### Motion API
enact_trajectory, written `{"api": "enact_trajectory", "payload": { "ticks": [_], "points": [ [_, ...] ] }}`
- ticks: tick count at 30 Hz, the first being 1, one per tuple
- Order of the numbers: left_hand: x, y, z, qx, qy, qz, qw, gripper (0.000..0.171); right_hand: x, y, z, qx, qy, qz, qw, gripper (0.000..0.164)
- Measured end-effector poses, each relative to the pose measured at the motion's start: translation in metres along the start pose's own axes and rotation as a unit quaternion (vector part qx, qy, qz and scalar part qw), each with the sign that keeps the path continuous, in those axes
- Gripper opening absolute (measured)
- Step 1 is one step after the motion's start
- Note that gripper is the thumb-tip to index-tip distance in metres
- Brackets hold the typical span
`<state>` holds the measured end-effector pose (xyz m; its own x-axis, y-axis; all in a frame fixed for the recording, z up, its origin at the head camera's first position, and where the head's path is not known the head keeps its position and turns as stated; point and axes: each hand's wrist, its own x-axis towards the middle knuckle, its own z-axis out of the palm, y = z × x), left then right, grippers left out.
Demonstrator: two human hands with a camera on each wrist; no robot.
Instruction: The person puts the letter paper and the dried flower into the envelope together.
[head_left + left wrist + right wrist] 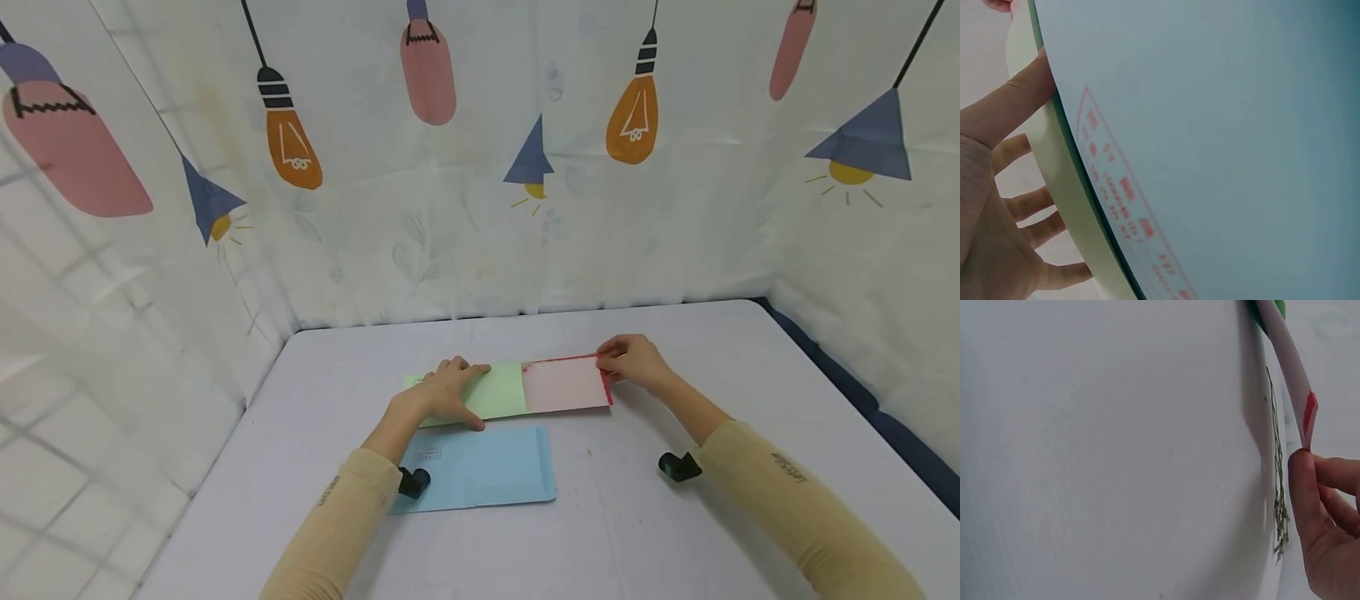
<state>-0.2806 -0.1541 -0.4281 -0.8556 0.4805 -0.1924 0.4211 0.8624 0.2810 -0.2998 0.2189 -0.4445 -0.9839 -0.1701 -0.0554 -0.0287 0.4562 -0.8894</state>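
Note:
A light green envelope lies across the table, and a pink card with a red border sticks out of its right end. Spread over the green envelope is my left hand, thumb at the near edge and fingers toward the far edge. My right hand pinches the card's right edge between thumb and fingertips. In the right wrist view the pinched corner of the pink card is raised off the table. Nearer to me, a light blue envelope lies flat, partly under my left wrist.
The table has a white cover. White curtains with printed lamps hang behind it and at both sides. Dark blue cloth shows along the right edge. A black camera mount sits at my right wrist.

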Motion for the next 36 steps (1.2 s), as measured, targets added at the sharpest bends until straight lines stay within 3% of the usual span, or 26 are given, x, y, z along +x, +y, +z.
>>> {"api": "enact_trajectory", "payload": {
  "ticks": [16, 36],
  "points": [
    [-0.001, 0.000, 0.000, 0.003, -0.002, 0.001, 1.0000, 0.101, 0.004, -0.009, 0.024, 0.088, -0.032, 0.028, 0.995, 0.036],
    [-0.002, 0.002, -0.001, 0.001, 0.002, 0.002, 1.0000, 0.101, 0.005, -0.022, 0.048, 0.103, -0.044, 0.047, 0.993, 0.036]
  ]
}}
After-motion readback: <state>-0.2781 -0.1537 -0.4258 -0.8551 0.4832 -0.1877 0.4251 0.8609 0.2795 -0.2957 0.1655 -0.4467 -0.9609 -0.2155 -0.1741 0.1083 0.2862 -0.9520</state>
